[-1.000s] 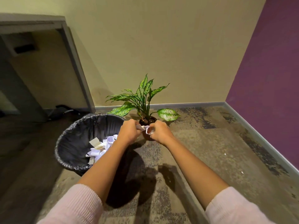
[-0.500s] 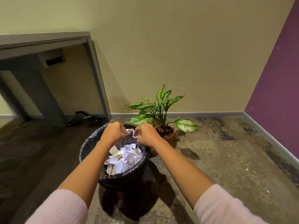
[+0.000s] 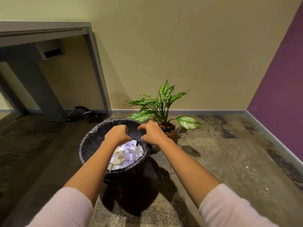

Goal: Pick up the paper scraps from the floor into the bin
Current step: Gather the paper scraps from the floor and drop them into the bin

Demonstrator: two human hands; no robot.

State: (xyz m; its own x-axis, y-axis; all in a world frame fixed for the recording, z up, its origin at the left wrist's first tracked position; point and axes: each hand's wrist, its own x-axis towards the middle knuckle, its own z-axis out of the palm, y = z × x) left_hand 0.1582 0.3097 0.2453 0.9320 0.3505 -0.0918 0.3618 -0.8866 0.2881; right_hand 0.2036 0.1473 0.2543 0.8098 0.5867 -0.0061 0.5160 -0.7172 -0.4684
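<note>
A round bin (image 3: pixel 91 141) lined with a black bag stands on the floor in front of me. White and cream paper scraps (image 3: pixel 126 154) fill its bottom. My left hand (image 3: pixel 117 134) and my right hand (image 3: pixel 152 132) hover side by side over the bin's opening, fingers loosely curved and spread apart. No scrap shows in either hand. A tiny white scrap (image 3: pixel 247 167) lies on the carpet to the right, and another scrap (image 3: pixel 266 188) lies nearer the right wall.
A potted plant (image 3: pixel 164 112) in a clay pot stands just behind and right of the bin. A grey desk (image 3: pixel 49 30) with a thick leg fills the left side, with cables under it. A purple wall (image 3: pixel 278 79) bounds the right.
Both hands carried scraps left from near the plant to above the bin. They were pinched together on the scraps; now they have parted and loosened, and the scraps are gone from them.
</note>
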